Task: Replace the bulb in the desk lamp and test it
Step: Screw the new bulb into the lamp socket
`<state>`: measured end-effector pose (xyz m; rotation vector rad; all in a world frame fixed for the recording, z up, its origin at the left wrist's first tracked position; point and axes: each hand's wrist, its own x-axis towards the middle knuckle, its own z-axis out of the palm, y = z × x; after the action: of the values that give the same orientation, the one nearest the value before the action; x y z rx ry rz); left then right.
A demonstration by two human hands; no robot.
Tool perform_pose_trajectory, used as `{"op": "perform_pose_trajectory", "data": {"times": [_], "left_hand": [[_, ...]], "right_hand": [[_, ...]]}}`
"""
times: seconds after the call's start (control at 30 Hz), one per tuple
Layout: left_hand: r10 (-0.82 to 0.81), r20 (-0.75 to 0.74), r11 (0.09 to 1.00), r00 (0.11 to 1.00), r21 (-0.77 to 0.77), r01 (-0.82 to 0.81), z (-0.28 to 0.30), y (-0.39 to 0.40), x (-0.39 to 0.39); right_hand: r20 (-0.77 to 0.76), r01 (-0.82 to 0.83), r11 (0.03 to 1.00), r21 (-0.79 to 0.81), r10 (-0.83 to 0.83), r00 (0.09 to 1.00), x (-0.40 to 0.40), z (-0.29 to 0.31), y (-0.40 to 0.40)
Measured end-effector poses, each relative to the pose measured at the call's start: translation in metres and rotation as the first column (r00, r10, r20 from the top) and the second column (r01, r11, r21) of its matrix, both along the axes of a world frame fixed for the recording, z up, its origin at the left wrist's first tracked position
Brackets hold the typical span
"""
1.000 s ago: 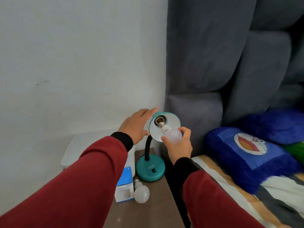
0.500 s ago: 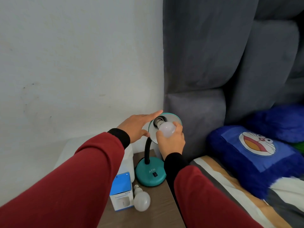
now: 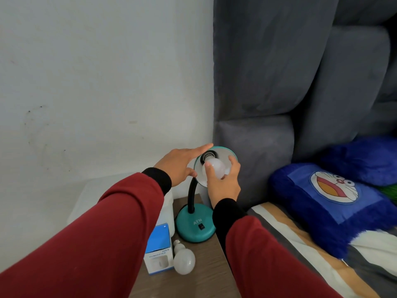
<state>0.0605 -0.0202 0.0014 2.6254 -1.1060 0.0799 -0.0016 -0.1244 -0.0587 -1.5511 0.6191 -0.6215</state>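
The right hand (image 3: 223, 183) grips a white bulb (image 3: 214, 168) whose base sits in the socket of the teal lamp (image 3: 194, 227) shade. The left hand (image 3: 179, 164) lies open, flat against the shade's left rim. A second bulb (image 3: 183, 260) lies on the tabletop (image 3: 193, 282), beside a blue box (image 3: 159, 249).

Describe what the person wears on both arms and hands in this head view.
Both arms wear long dark red sleeves: the left sleeve and the right sleeve alike. From each one a black ribbed inner cuff sticks out at the wrist. The left hand and the right hand are bare, with no gloves. No rings, watch or bracelet show.
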Motion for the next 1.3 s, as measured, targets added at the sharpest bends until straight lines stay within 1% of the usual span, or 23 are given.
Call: {"op": "perform_pose_trajectory", "data": {"times": [0.1, 0.27, 0.57, 0.63, 0.73, 0.87, 0.93, 1.0, 1.07, 1.13, 1.2, 1.23, 1.3], "left_hand": [[0.002, -0.001, 1.0, 1.0, -0.002, -0.002, 0.0, 0.0, 0.0], [0.005, 0.018, 1.0, 1.0, 0.005, -0.005, -0.002, 0.0, -0.002], [0.023, 0.01, 1.0, 1.0, -0.011, -0.023, -0.004, 0.002, -0.002], [0.023, 0.01, 1.0, 1.0, -0.013, -0.023, -0.004, 0.001, -0.002], [0.023, 0.022, 1.0, 0.999, 0.0, -0.023, -0.004, 0.002, -0.002], [0.033, 0.035, 0.999, 0.999, 0.012, -0.034, -0.005, 0.002, -0.001], [0.036, 0.036, 0.999, 0.999, 0.008, -0.036, -0.005, 0.002, -0.001], [0.036, 0.031, 0.999, 0.999, 0.0, -0.036, -0.006, 0.002, -0.001], [0.036, 0.028, 0.999, 0.999, -0.007, -0.036, -0.006, 0.002, -0.001], [0.036, 0.032, 0.999, 0.999, -0.011, -0.036, -0.007, 0.002, -0.001], [0.037, 0.032, 0.999, 0.999, -0.014, -0.037, -0.007, 0.003, -0.001], [0.037, 0.028, 0.999, 0.999, -0.017, -0.037, -0.007, 0.003, -0.001], [0.034, 0.03, 0.999, 0.999, -0.014, -0.034, -0.006, 0.004, -0.001]], "right_hand": [[-0.025, -0.019, 0.999, -0.039, 0.018, 1.0, -0.001, 0.0, 0.001], [-0.029, -0.036, 0.995, 0.09, 0.039, 0.999, 0.001, -0.002, 0.0], [-0.032, -0.051, 0.997, 0.065, 0.053, 0.998, -0.002, -0.002, -0.004], [-0.051, -0.068, 0.997, 0.023, 0.069, 0.996, -0.005, 0.0, -0.005], [-0.089, -0.092, 0.987, -0.132, 0.08, 0.993, -0.008, 0.002, -0.003], [-0.125, -0.119, 0.944, -0.307, 0.084, 0.989, -0.013, 0.004, -0.003], [-0.137, -0.129, 0.934, -0.332, 0.088, 0.987, -0.014, 0.006, -0.004], [-0.148, -0.128, 0.949, -0.288, 0.088, 0.985, -0.013, 0.009, -0.005], [-0.141, -0.106, 0.977, -0.185, 0.08, 0.987, -0.011, 0.011, -0.004], [-0.104, -0.07, 0.998, -0.01, 0.068, 0.992, -0.007, 0.012, -0.001], [-0.046, -0.062, 0.988, 0.142, 0.07, 0.996, -0.005, 0.013, 0.003], [-0.025, -0.073, 0.985, 0.158, 0.078, 0.997, -0.004, 0.012, 0.003], [-0.024, -0.098, 0.989, 0.113, 0.102, 0.995, -0.005, 0.01, 0.006]]}}
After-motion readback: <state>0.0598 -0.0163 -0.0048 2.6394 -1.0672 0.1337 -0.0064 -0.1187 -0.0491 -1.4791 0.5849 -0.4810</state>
